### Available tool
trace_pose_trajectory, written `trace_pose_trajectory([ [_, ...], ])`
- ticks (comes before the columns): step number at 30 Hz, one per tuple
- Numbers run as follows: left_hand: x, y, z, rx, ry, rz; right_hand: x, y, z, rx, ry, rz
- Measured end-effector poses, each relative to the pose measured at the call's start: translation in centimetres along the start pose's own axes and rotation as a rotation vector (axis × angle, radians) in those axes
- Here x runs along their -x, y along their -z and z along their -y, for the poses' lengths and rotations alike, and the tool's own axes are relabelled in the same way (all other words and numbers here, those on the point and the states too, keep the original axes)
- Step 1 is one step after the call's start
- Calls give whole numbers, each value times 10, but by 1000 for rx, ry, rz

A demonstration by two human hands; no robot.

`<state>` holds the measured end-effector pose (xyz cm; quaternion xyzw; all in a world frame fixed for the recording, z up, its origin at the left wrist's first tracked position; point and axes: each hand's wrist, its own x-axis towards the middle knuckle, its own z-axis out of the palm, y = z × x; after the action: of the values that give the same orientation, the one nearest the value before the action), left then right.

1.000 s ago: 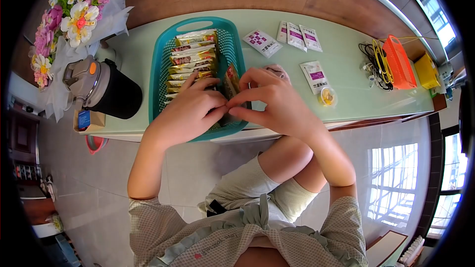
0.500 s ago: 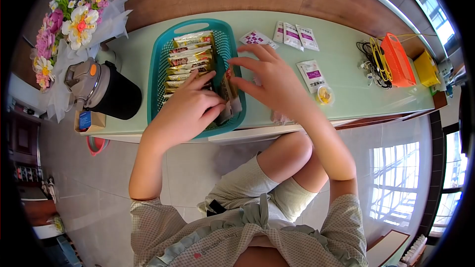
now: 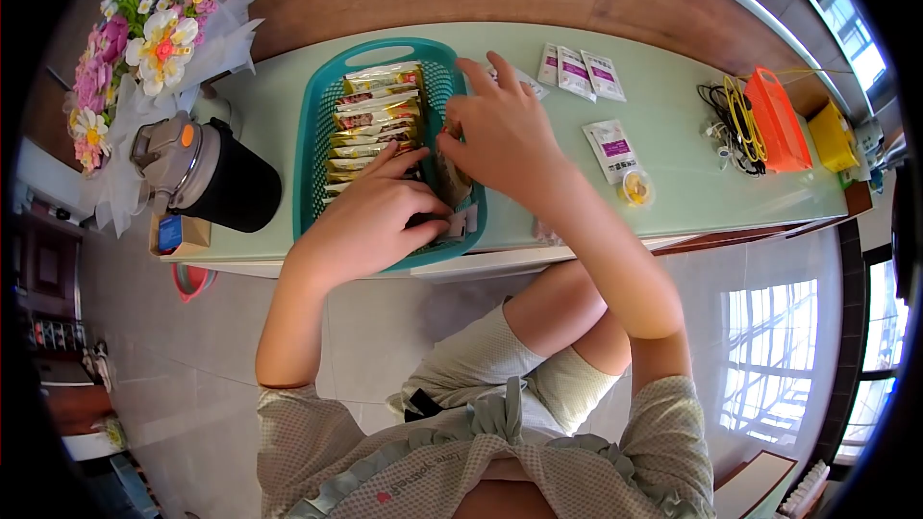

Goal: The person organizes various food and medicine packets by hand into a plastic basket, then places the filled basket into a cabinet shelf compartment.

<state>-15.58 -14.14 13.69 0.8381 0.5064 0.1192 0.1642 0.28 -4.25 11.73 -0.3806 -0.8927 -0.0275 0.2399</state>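
Observation:
A teal plastic basket (image 3: 310, 125) holds a row of shiny gold and red snack packets (image 3: 375, 120) standing on edge. My left hand (image 3: 375, 216) lies over the near end of the row with its fingers spread, touching the packets. At the basket's right side, my right hand (image 3: 505, 135) pinches the upper edge of a brownish packet (image 3: 450, 178) between thumb and forefinger, its other fingers raised. Small pale sachets (image 3: 463, 221) sit in the near right corner beside my left fingertips. My hands partly hide what lies between them.
White and purple sachets (image 3: 577, 72) lie at the back, another sachet (image 3: 610, 149) nearer, beside a small clear cup (image 3: 635, 188). A black tumbler (image 3: 231, 178) and flowers (image 3: 159, 53) stand left. Cables (image 3: 740, 125), an orange basket (image 3: 774, 125) and a yellow box (image 3: 832, 135) are right.
My right hand has closed from spread fingers to a pinch on the brownish packet, which now leans more. My left hand has shifted slightly right and nearer. The view has moved a little.

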Motion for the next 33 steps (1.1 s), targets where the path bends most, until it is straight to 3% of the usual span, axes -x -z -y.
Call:
trace_pose_trajectory([
  [1, 0, 0, 0, 3, -1, 0, 1, -1, 1, -5, -27, -68],
  [7, -1, -3, 2, 53, -19, -28, -5, 7, 11, -15, -112, 83],
  [16, -4, -4, 2, -3, 2, -188, -4, 11, 8, -57, -192, 131],
  [22, -3, -5, 4, -145, -33, -206, 17, 28, -21, -336, -132, -169],
  [25, -2, -3, 1, -128, -16, -206, 37, 57, -50, -490, -270, -61],
  [31, 1, 4, -19, -91, 59, -448, 100, 69, -117, -449, -447, -76],
  [33, -4, 3, -42, -11, -24, -593, 120, 68, -126, -471, -469, -54],
])
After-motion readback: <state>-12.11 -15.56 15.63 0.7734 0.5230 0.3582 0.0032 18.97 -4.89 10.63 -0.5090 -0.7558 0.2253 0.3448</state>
